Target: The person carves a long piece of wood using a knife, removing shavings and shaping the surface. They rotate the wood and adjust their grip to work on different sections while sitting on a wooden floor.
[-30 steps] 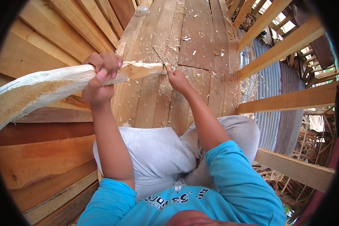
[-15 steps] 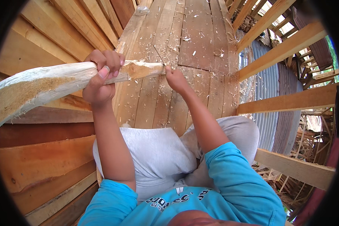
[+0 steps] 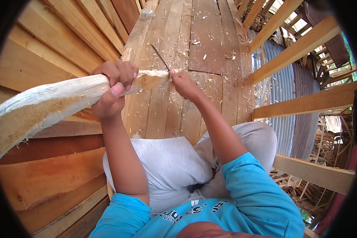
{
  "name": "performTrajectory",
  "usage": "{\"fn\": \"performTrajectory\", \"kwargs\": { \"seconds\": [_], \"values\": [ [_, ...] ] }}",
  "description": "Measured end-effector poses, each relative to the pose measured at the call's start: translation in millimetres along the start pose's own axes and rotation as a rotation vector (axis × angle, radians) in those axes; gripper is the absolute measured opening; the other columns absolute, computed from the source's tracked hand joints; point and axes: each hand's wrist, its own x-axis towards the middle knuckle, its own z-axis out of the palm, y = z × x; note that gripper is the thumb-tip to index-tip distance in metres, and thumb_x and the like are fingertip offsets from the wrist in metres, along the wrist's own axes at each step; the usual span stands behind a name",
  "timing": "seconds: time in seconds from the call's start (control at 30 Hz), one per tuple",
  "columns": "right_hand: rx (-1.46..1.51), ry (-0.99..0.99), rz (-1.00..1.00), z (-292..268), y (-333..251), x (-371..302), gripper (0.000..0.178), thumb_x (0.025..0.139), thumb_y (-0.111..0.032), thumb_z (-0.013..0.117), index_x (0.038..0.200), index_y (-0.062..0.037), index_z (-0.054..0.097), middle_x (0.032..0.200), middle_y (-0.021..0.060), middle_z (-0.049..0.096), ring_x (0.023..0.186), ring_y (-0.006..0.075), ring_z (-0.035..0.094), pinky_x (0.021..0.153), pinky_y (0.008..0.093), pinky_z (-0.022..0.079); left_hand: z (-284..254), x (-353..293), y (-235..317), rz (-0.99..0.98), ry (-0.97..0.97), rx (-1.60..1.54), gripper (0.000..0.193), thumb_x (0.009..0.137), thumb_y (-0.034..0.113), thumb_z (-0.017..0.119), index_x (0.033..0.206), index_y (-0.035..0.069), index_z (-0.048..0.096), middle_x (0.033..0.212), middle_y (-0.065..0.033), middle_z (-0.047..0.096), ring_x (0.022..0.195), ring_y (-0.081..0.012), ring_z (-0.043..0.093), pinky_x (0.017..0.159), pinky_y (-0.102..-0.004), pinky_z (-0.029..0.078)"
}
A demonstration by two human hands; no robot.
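The left hand (image 3: 114, 87) has fingers wrapped around the curved pole (image 3: 63, 91) above the plank floor (image 3: 210, 45), the right hand (image 3: 183, 84) grips a thin blade (image 3: 159, 55) near the pole's tip, and paring appears advanced, with brown patches (image 3: 38, 113) remaining.

My left hand (image 3: 113, 93) gripped a curved, pale wooden pole (image 3: 47, 104) while my right hand (image 3: 183, 84) held a thin dark blade (image 3: 159, 55) at its tapered end. Wood shavings (image 3: 196, 42) littered the plank floor (image 3: 150, 117) beyond my grey trousers (image 3: 166, 156).
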Motion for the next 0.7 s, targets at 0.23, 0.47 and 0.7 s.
{"fn": "performTrajectory", "kwargs": {
  "seconds": [0.23,0.47,0.7],
  "values": [
    [-0.050,-0.063,0.165,-7,-17,-11,0.056,0.099,-0.040,0.040,0.106,0.0097,0.063,0.105,0.0315,0.065,0.106,0.0421,0.062,0.091,0.0477,0.047,-5,4,1,0.000,-0.015,-0.024,0.022,0.069,0.017,0.058,0.070,0.014,0.036,0.061,-0.0012,0.038,0.059,-0.0146,0.037,0.071,-0.0346,0.036],
    [-0.437,0.063,0.183,-9,43,12,0.048,0.091,-0.031,0.046,0.106,0.0116,0.064,0.112,0.0332,0.061,0.107,0.0475,0.058,0.093,0.0491,0.047,-11,5,14,0.045,-0.011,-0.074,0.022,0.069,0.018,0.059,0.070,0.015,0.037,0.059,0.0010,0.039,0.055,-0.0128,0.037,0.069,-0.0338,0.037],
    [-0.594,0.079,0.278,-8,-6,-14,0.042,0.090,-0.032,0.050,0.107,0.0017,0.068,0.113,0.0248,0.065,0.108,0.0383,0.063,0.092,0.0464,0.049,-19,1,22,-0.003,-0.031,0.023,0.024,0.073,0.022,0.062,0.071,0.017,0.038,0.059,0.0026,0.039,0.058,-0.0120,0.038,0.071,-0.0338,0.035]
  ]
}}
